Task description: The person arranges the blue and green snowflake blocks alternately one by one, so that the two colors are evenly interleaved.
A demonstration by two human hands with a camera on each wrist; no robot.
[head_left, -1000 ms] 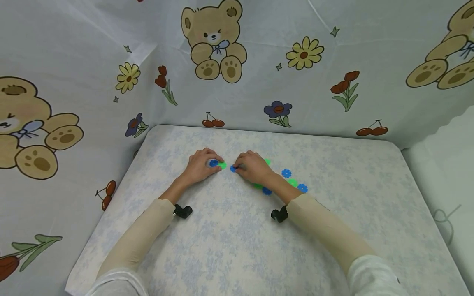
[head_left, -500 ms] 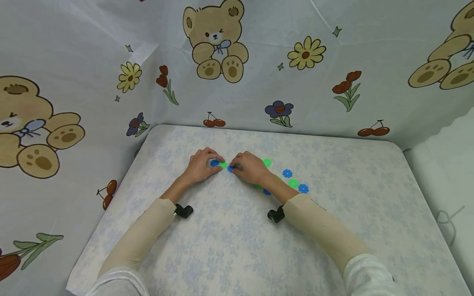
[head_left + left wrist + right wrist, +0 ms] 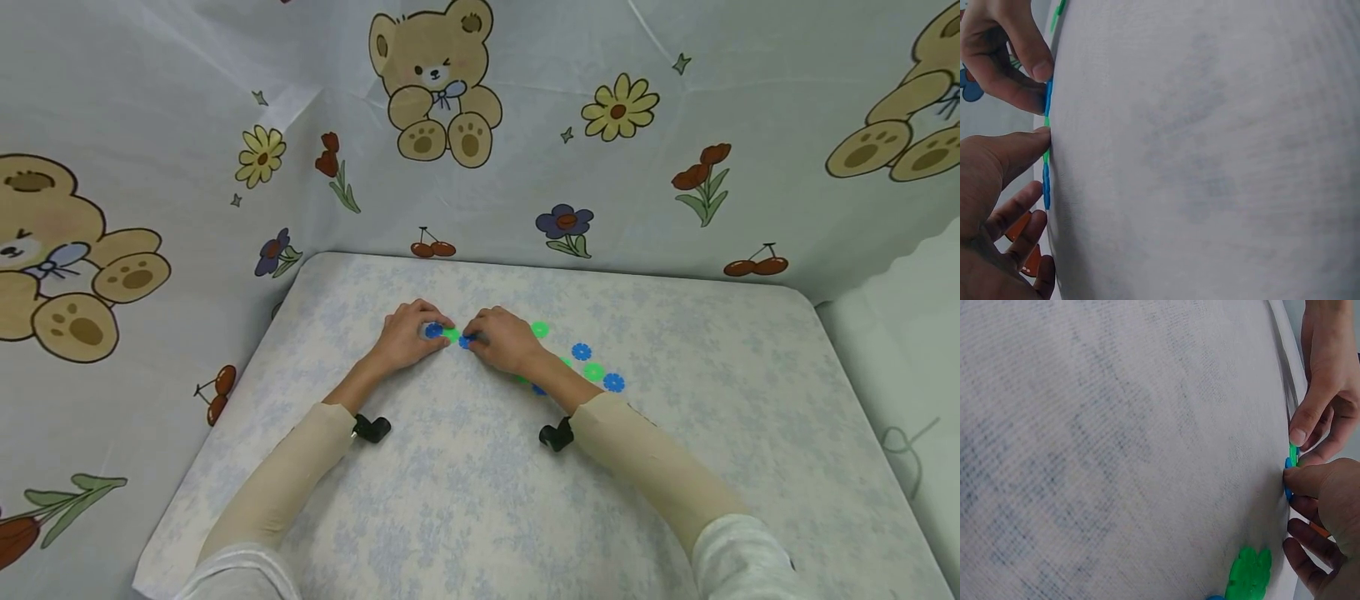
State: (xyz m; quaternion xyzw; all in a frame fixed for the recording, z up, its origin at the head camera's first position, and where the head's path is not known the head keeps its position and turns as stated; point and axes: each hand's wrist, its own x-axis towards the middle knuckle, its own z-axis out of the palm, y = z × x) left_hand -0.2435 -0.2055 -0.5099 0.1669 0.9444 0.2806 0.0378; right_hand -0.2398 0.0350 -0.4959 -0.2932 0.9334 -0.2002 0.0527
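— Starting from the left?
— With the left hand point(image 3: 405, 335), curved around a blue, petal-edged plastic disc point(image 3: 432, 331) and pinching, next to and touching that, a bright-green, petal-edged plastic disc point(image 3: 452, 335).
— And then?
— On to a second blue disc point(image 3: 465, 342), meeting the green edge, in the thumb-and-finger pinch of the right hand point(image 3: 504, 340).
— Linked or merely touching?
— Impossible to tell.
— Farther right?
— Flat on the pale, blue-mottled tabletop point(image 3: 465, 483): a loose green disc point(image 3: 539, 330), then a loose blue disc point(image 3: 581, 352), another green disc point(image 3: 593, 372) and, rightmost, a last blue disc point(image 3: 613, 382).
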